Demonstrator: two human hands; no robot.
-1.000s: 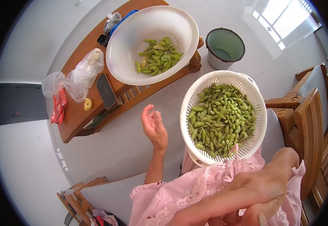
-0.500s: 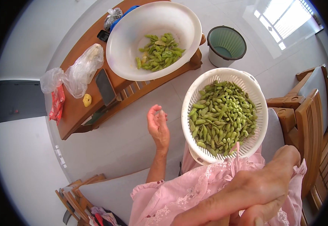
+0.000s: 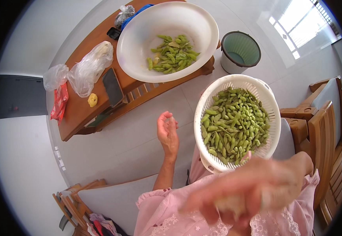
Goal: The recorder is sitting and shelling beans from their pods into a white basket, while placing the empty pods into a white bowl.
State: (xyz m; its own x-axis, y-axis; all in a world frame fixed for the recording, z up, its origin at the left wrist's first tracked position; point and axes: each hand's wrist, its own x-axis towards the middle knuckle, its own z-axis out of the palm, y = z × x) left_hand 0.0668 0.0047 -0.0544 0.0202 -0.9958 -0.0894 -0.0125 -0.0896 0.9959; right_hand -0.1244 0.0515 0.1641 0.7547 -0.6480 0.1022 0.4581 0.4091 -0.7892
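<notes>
My left hand (image 3: pixel 168 135) is raised over the floor, left of a white slotted basket (image 3: pixel 274 147). Its fingers curl loosely, and I see nothing between them. Green soybean pods (image 3: pixel 235 122) are heaped in the basket, which rests at my lap over the pink lace-trimmed clothing (image 3: pixel 159 206). Close in front of me is my right hand (image 3: pixel 253 188), smeared by motion. It hangs over the clothing and overlaps the basket's near rim. Whether its fingers hold anything cannot be made out.
A large white basin (image 3: pixel 135 43) with fewer pods stands on the wooden table (image 3: pixel 76 116). A phone (image 3: pixel 112 87), a yellow lump (image 3: pixel 92 100) and plastic bags (image 3: pixel 90 70) lie there too. A green-lined bin (image 3: pixel 240 51) stands on the floor; a wooden chair (image 3: pixel 320 137) is at right.
My right hand has moved and its fingers have shifted into a blur. The left hand keeps its pose beside the basket. The whole view has shifted slightly.
</notes>
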